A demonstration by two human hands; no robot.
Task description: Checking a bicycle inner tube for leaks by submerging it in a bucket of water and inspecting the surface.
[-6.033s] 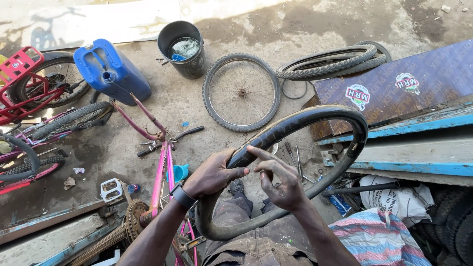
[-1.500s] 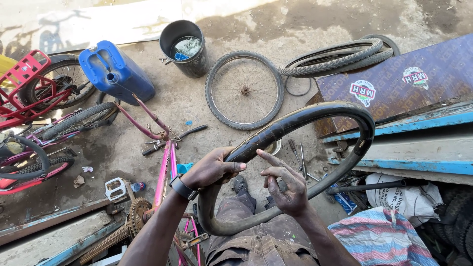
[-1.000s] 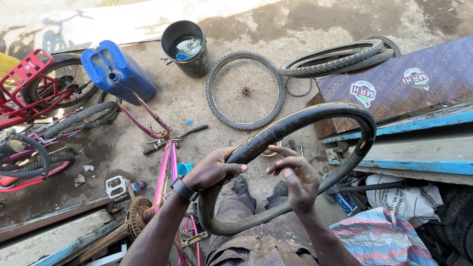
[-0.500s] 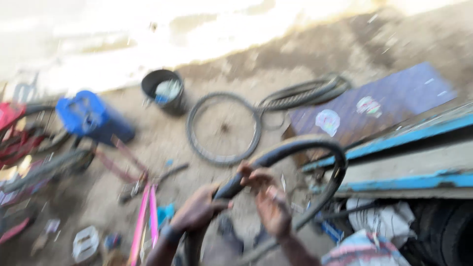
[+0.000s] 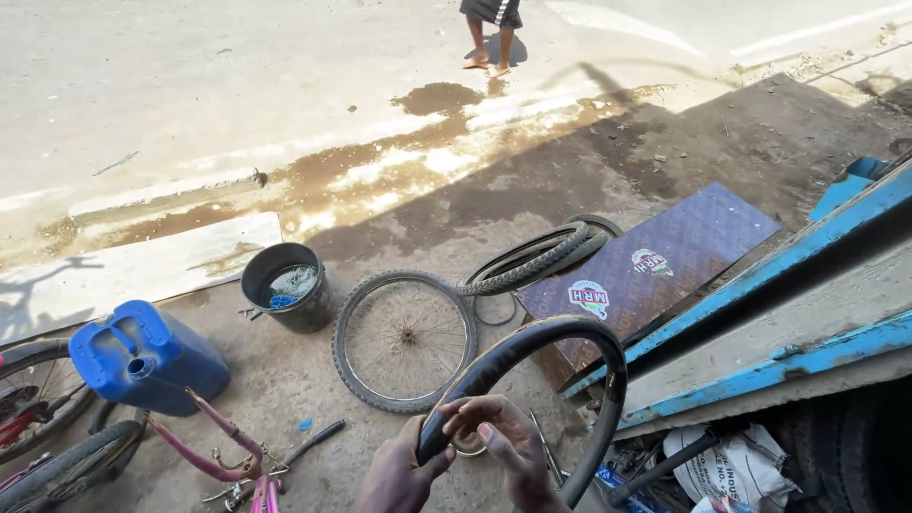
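I hold a black bicycle inner tube (image 5: 532,344) that loops up in front of me at the bottom middle of the head view. My left hand (image 5: 397,473) grips the tube's lower left part. My right hand (image 5: 508,446) pinches the tube just beside it, fingers curled around the rubber. Both hands are partly cut off by the bottom edge of the frame.
A spoked bicycle wheel (image 5: 404,339) lies flat on the ground ahead, with loose tyres (image 5: 537,258) behind it. A black bucket (image 5: 283,285) and a blue jerrycan (image 5: 147,357) stand to the left, a pink bicycle frame (image 5: 228,458) lower left. A purple board (image 5: 655,261), blue-edged planks (image 5: 788,275). A person's legs (image 5: 489,38) far off on the road.
My view has tilted up, so the road and a passer-by now show. My hands and the tube sit lower in the frame, still gripping it.
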